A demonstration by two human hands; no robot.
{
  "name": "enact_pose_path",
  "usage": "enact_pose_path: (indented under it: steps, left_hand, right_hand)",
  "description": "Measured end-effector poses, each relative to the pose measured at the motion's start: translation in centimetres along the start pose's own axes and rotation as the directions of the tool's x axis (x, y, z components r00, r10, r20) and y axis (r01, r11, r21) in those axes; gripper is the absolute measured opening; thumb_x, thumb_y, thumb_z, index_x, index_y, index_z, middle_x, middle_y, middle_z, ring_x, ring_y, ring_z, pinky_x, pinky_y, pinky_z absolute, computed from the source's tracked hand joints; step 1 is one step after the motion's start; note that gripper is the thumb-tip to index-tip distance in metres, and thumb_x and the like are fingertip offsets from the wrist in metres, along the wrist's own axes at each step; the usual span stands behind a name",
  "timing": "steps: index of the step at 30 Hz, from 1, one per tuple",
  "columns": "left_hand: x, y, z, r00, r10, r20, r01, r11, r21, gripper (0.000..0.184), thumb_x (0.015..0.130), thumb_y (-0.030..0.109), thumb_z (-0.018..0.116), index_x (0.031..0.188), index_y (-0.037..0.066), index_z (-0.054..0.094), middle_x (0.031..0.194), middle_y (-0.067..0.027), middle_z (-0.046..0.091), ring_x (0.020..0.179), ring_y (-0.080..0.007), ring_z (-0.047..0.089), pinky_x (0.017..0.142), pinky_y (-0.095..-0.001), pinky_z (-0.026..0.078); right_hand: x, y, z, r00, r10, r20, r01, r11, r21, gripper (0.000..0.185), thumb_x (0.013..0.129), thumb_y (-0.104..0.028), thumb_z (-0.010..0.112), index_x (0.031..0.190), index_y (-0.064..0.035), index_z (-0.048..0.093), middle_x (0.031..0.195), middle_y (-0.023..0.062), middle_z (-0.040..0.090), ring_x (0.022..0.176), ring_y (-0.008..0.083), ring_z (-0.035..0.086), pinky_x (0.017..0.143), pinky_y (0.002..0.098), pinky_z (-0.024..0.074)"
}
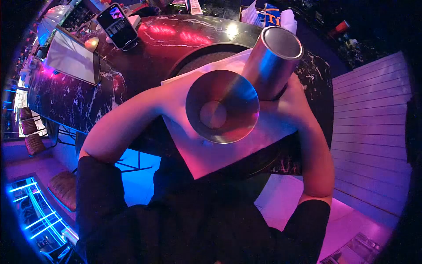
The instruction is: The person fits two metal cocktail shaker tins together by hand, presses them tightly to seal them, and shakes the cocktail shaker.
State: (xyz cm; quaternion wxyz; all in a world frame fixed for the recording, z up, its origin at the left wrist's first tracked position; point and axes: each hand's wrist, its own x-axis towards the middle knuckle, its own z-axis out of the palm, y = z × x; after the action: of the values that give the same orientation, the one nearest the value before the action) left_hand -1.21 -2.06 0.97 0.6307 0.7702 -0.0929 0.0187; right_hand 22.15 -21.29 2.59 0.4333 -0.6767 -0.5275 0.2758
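Observation:
A shiny metal cup (223, 107) shows its round open mouth to the camera, and its inside looks bare. My left hand (179, 103) is closed around this cup's side, with most of the fingers hidden behind it. To the right, a taller metal tumbler (274, 61) leans with its flat, closed end up. My right hand (288, 99) is at the tumbler's lower part and appears to grip it; its fingers are mostly hidden. Beneath both hands lies a pale sheet (198, 163), partly over a round dark tray (187, 61).
The dark marbled table (145, 57) holds a phone on a stand (117, 26) and a framed white panel (72, 57) at the left. A blue packet (272, 16) and white crumpled items are at the back. Cushioned chairs (63, 189) stand lower left.

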Motion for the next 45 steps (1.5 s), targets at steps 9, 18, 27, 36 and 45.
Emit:
enact_pose_path:
  steps: [9, 18, 27, 36, 45]
  left_hand:
    - [-0.2, -0.3, -0.1, 0.991, -0.126, 0.045, 0.127, 0.992, -0.003, 0.095, 0.052, 0.039, 0.101, 0.131, 0.003, 0.061, 0.119, -0.0073, 0.069, 0.111, -0.0170, 0.064, 0.102, -0.0364, 0.049]
    - [-0.4, -2.8, -0.1, 0.996, 0.013, 0.083, -0.013, 1.000, -0.004, 0.099, 0.052, 0.043, 0.102, 0.133, 0.004, 0.061, 0.121, -0.0074, 0.069, 0.111, -0.0174, 0.064, 0.102, -0.0357, 0.049]
    - [0.0, -4.2, -0.1, 0.993, 0.059, 0.106, -0.050, 0.996, -0.079, 0.105, 0.050, 0.041, 0.103, 0.137, 0.002, 0.058, 0.127, -0.0108, 0.067, 0.117, -0.0200, 0.063, 0.105, -0.0366, 0.047]
    - [-0.4, -2.4, -0.4, 0.996, 0.020, 0.084, -0.025, 0.999, 0.048, 0.103, 0.051, 0.044, 0.102, 0.136, 0.003, 0.059, 0.125, -0.0100, 0.067, 0.116, -0.0202, 0.063, 0.104, -0.0370, 0.047]
    - [-0.3, -0.8, -0.1, 0.997, -0.030, 0.065, 0.035, 0.997, -0.074, 0.094, 0.055, 0.042, 0.100, 0.132, 0.003, 0.061, 0.120, -0.0079, 0.070, 0.110, -0.0182, 0.065, 0.100, -0.0348, 0.051]
  right_hand:
    - [-0.3, 0.4, -0.8, 1.000, -0.008, 0.018, 0.009, 0.997, -0.074, 0.100, 0.057, -0.032, 0.104, 0.139, -0.0032, 0.054, 0.134, 0.0135, 0.065, 0.123, 0.0244, 0.064, 0.109, 0.0424, 0.0481]
    - [-0.4, 1.4, -1.2, 0.981, -0.135, 0.141, 0.148, 0.985, -0.087, 0.097, 0.057, -0.028, 0.104, 0.138, -0.0025, 0.055, 0.136, 0.0134, 0.063, 0.125, 0.0245, 0.062, 0.111, 0.0414, 0.0462]
    - [-0.2, 1.8, -1.0, 0.983, -0.117, -0.140, 0.115, 0.993, -0.017, 0.098, 0.058, -0.026, 0.103, 0.139, -0.0018, 0.052, 0.132, 0.0111, 0.064, 0.120, 0.0217, 0.063, 0.107, 0.0406, 0.0484]
    - [-0.1, 0.3, -0.1, 0.980, -0.194, -0.046, 0.199, 0.939, 0.280, 0.095, 0.064, -0.023, 0.100, 0.142, -0.0017, 0.050, 0.136, 0.0135, 0.062, 0.124, 0.0245, 0.061, 0.110, 0.0439, 0.0477]
    - [-0.1, -0.4, -0.6, 0.978, -0.210, -0.012, 0.209, 0.965, 0.160, 0.093, 0.064, -0.026, 0.098, 0.140, -0.0023, 0.050, 0.136, 0.0157, 0.061, 0.129, 0.0277, 0.059, 0.110, 0.0444, 0.0473]
